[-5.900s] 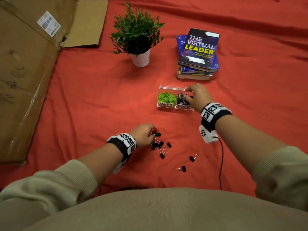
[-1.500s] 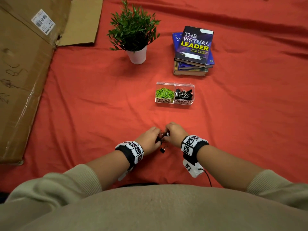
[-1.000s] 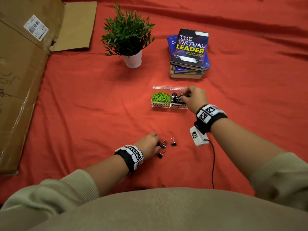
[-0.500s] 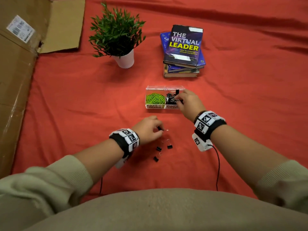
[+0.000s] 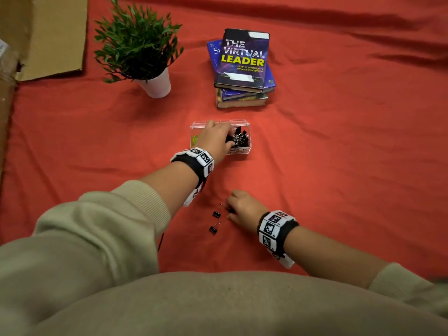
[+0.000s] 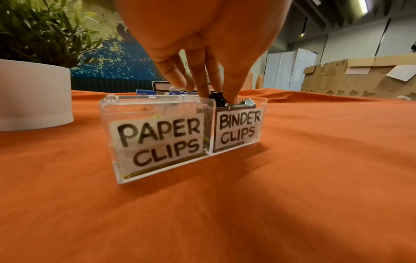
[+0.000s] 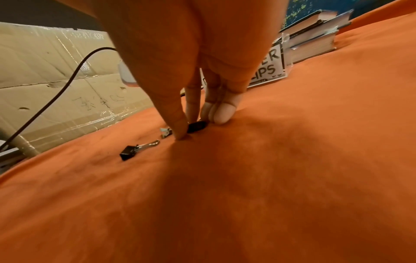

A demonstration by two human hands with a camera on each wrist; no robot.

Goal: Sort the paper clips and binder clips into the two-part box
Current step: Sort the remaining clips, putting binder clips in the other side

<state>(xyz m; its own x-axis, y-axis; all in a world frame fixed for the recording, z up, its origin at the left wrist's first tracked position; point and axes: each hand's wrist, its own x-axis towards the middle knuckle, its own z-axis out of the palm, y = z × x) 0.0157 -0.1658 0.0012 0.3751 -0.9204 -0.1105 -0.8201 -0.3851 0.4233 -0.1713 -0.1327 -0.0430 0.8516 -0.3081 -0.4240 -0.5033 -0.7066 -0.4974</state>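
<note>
The clear two-part box (image 5: 233, 122) stands mid-cloth, labelled PAPER CLIPS and BINDER CLIPS (image 6: 157, 101). Green paper clips (image 5: 195, 139) show in its left half, and black binder clips (image 5: 238, 139) fill the right half. My left hand (image 5: 218, 139) reaches across the box, its fingertips (image 6: 231, 97) pinching a black binder clip (image 6: 215, 100) over the binder compartment. Nearer to me, my right hand (image 5: 240, 209) pinches a black binder clip (image 7: 197, 126) that lies on the cloth. Two loose binder clips (image 5: 216, 212) (image 5: 213, 229) lie just left of that hand.
A potted plant (image 5: 155, 83) stands at the back left and a stack of books (image 5: 242, 69) behind the box. Flattened cardboard (image 5: 48, 37) lies along the left edge. A black cable (image 7: 67, 78) runs from the wrist camera. The red cloth (image 5: 339, 166) covers the surface.
My left hand has carried a binder clip from the loose group up to the box. My right hand has left the box and come down onto a clip on the cloth.
</note>
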